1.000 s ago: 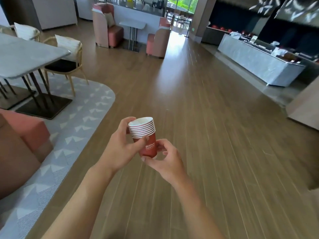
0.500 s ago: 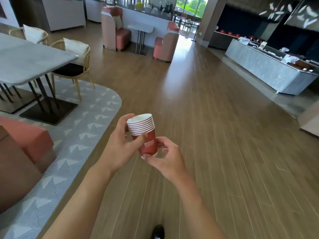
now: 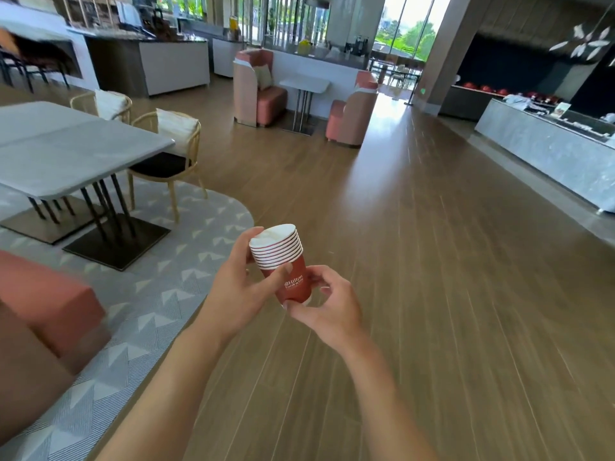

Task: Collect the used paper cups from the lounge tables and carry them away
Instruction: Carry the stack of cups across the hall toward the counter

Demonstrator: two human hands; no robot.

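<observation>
- Stretching across most of the frame, the wooden floor (image 3: 432, 244) runs from the bottom edge up toward bright windows at the upper centre.
- At the right edge a long grey counter (image 3: 545, 151) runs away into the distance, with small items on top that are too blurred to name.
- On the left a grey table (image 3: 66, 151) stands on dark legs over a patterned grey rug (image 3: 159, 294); a pale wooden chair (image 3: 169, 154) with a white cushion is drawn up at its far corner.
- A pink sofa (image 3: 43, 304) fills the lower left corner, blurred.
- In the upper centre two pink booth seats face each other across a small white table (image 3: 304, 84).
- Both bare forearms rise from the bottom edge and meet just below the middle of the frame.
- The left hand (image 3: 239, 294) wraps the cup stack from the left, thumb across the front below the rims and fingers behind the top.
- The right hand (image 3: 329, 304) closes on the base of the same stack, thumb beneath and fingertips on its right side.
- The cup stack (image 3: 286, 267), red paper cups nested together, sits between the two hands over the floor. Its long axis is nearly upright, tilted so the open white mouth points up and slightly left, base lower right; white lettering faces the camera.
</observation>
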